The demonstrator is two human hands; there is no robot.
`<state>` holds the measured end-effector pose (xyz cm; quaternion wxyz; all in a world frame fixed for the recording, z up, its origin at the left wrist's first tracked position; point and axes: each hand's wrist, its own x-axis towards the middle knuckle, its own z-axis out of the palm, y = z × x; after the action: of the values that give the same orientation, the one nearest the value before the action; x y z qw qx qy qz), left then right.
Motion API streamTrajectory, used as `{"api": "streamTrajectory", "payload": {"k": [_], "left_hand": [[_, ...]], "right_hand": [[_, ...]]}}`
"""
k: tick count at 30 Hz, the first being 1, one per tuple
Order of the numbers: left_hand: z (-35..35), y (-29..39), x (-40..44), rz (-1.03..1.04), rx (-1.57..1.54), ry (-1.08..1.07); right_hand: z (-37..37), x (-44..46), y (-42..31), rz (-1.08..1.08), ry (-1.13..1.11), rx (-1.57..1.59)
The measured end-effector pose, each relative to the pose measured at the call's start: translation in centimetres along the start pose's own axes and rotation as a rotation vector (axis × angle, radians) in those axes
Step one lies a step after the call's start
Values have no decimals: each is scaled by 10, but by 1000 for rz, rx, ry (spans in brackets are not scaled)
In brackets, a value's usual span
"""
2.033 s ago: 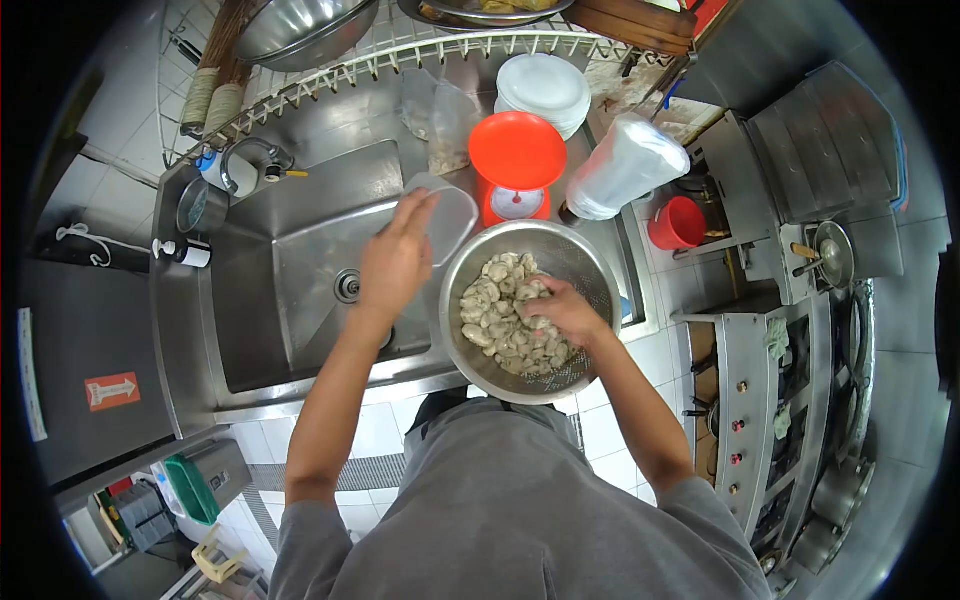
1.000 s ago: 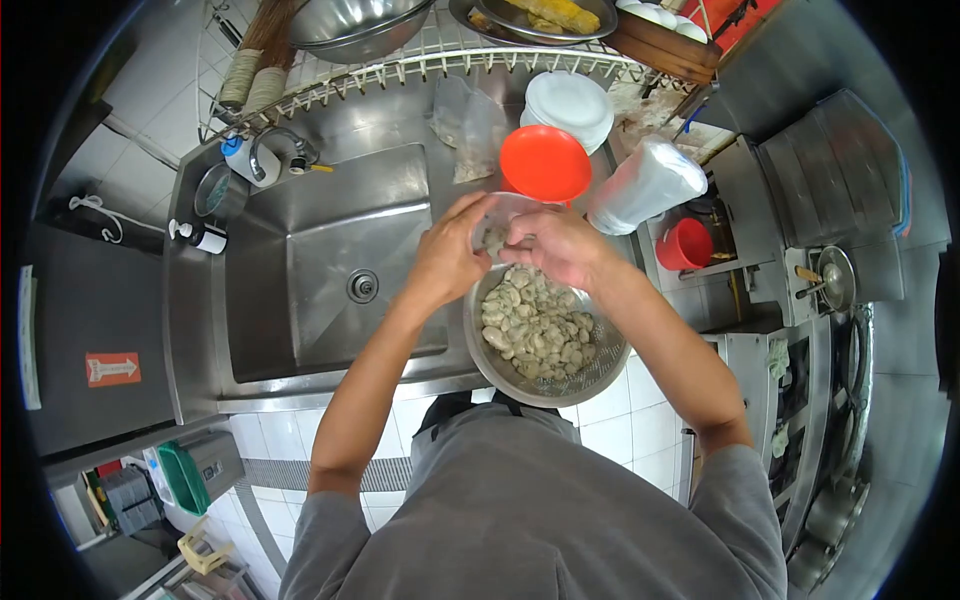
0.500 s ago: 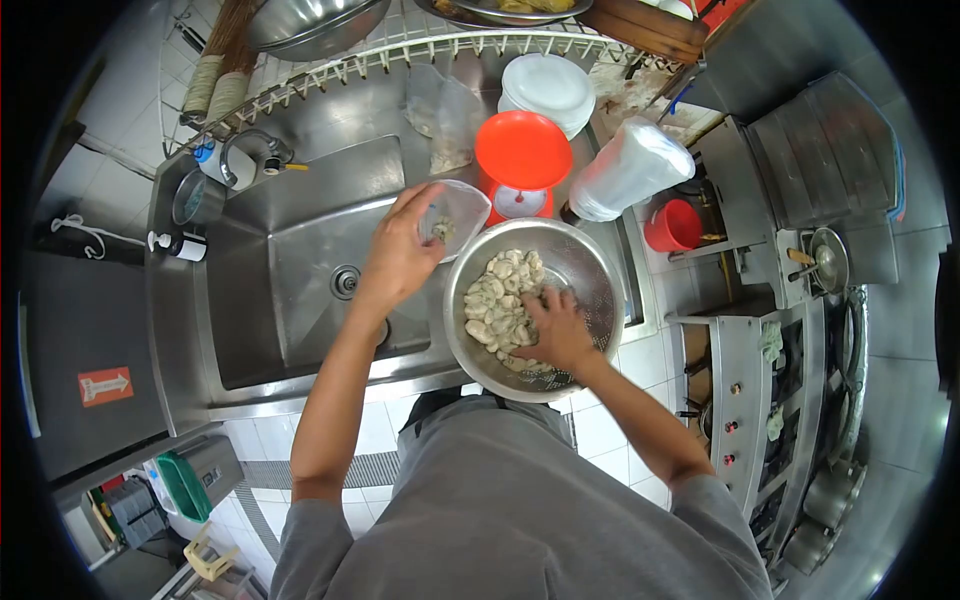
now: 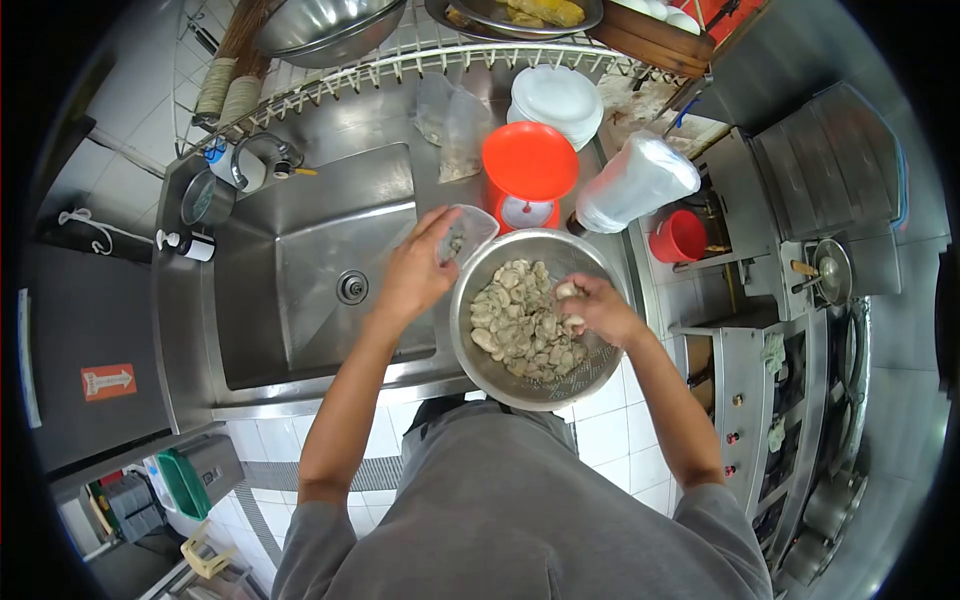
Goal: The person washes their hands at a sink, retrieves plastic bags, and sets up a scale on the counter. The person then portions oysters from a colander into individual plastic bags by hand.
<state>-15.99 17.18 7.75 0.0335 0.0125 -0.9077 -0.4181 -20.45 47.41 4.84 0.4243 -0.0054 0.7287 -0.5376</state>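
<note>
My left hand grips a clear plastic bag at the left rim of the steel colander. A few small pieces show inside the bag. Pale grey, oyster-like pieces cover much of the colander's bottom. Above its right side, my right hand is curled round several of these pieces, which show between the fingers. Just behind the colander stands a red kitchen scale with a round pan and a white dial.
A steel sink lies to the left. More filled plastic bags, white lids and a wrapped stack of clear plastic stand behind. At the right are a red bucket and a stove.
My right hand has risen from among the pieces and moved right, now closed on some. The pieces are spread wider in the colander. My left hand still holds the bag, slightly further right.
</note>
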Motion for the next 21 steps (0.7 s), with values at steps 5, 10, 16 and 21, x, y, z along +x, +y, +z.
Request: {"api": "streamTrajectory", "payload": {"k": [5,10,16,21], "left_hand": [[10,-4,-4,12,-33,-32],[6,4,-5,-56,-146,-19],[-18,-3,5,31,-67,104],[-47,12,26,27,-273,62]], "right_hand": [[20,-9,-78,-119,-148,382],[74,50,-104,-140,-167,589],[85,48,-122,-148,-37,364],[38,21,-87,-461,38,146]]}}
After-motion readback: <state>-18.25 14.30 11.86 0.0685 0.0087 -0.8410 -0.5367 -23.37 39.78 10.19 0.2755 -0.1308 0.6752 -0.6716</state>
